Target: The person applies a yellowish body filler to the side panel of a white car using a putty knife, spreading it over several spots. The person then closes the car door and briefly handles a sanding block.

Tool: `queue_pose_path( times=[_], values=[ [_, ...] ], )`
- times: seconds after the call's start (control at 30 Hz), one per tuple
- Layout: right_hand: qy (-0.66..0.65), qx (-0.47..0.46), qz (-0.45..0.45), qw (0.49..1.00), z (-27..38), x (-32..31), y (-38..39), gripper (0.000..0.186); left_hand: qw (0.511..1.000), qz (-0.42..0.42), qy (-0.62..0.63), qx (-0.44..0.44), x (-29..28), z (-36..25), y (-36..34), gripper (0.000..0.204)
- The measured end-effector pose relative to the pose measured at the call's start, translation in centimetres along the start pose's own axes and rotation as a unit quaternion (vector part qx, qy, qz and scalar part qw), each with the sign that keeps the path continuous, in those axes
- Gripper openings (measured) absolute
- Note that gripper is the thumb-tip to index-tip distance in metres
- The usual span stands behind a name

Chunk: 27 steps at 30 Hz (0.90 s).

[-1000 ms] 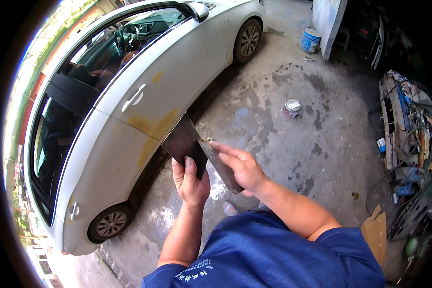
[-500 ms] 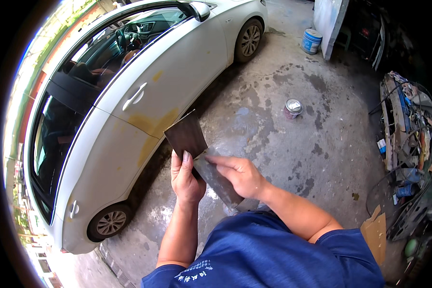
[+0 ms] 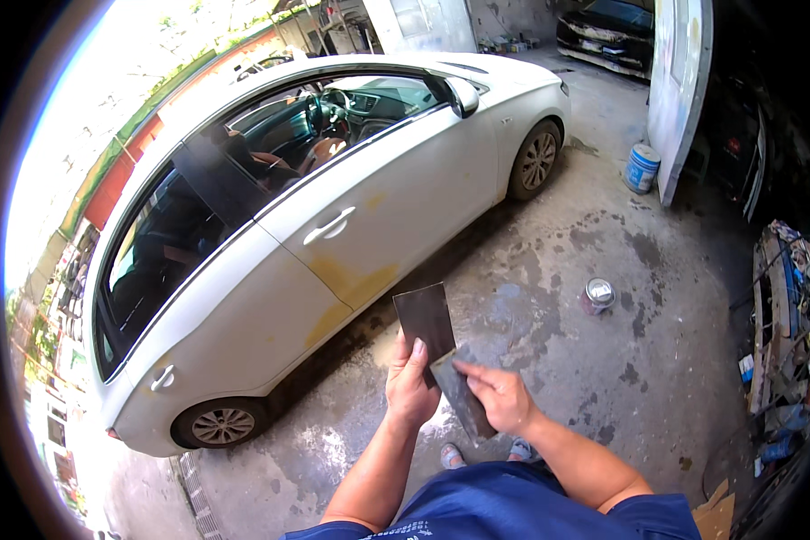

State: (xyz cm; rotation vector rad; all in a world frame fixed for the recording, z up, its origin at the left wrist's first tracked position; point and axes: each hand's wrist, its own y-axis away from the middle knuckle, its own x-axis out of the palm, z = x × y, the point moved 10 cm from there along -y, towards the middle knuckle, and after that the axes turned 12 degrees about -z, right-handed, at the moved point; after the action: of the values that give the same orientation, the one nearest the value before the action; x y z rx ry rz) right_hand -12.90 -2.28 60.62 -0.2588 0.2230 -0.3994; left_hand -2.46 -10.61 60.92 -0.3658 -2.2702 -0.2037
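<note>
both hands' grip, left hand (image 3: 411, 389) and right hand (image 3: 502, 398), clasps dark sheet (image 3: 426, 322), long axis upright.

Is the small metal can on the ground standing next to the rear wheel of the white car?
No, the small metal can stands on the concrete apart from the white car, to the right of the person's hands, far from the rear wheel.
</note>
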Motion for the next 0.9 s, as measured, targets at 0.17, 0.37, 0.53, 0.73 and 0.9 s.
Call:
queue_pose_path(
  times=[0.17, 0.37, 0.53, 0.73, 0.9],
  values=[
    [-0.096, 0.055, -0.041, 0.993, 0.3, -1.8, -3.5, 0.031, 0.998, 0.036, -0.050, -0.027, -0.1, 1.1, 1.9, 0.041],
    [0.014, -0.079, -0.048, 0.996, -0.3, -0.5, -0.2, 0.031, 0.996, 0.049, -0.078, -0.011, 0.8, -0.9, 0.3, 0.037],
    [0.106, -0.228, -0.100, 0.963, 5.8, -6.1, -6.2, 0.031, 0.847, 0.230, -0.470, -0.095, 0.5, 4.5, 3.5, 0.046],
    [0.068, -0.213, -0.038, 0.974, 4.0, -5.7, -3.7, 0.031, 0.986, 0.000, -0.128, -0.104, -2.1, -1.4, -0.6, 0.042],
    [0.014, -0.091, 0.030, 0.995, -0.9, -3.2, -0.8, 0.030, 0.988, -0.074, -0.122, -0.062, -4.7, -1.7, -1.5, 0.035]
  ],
)
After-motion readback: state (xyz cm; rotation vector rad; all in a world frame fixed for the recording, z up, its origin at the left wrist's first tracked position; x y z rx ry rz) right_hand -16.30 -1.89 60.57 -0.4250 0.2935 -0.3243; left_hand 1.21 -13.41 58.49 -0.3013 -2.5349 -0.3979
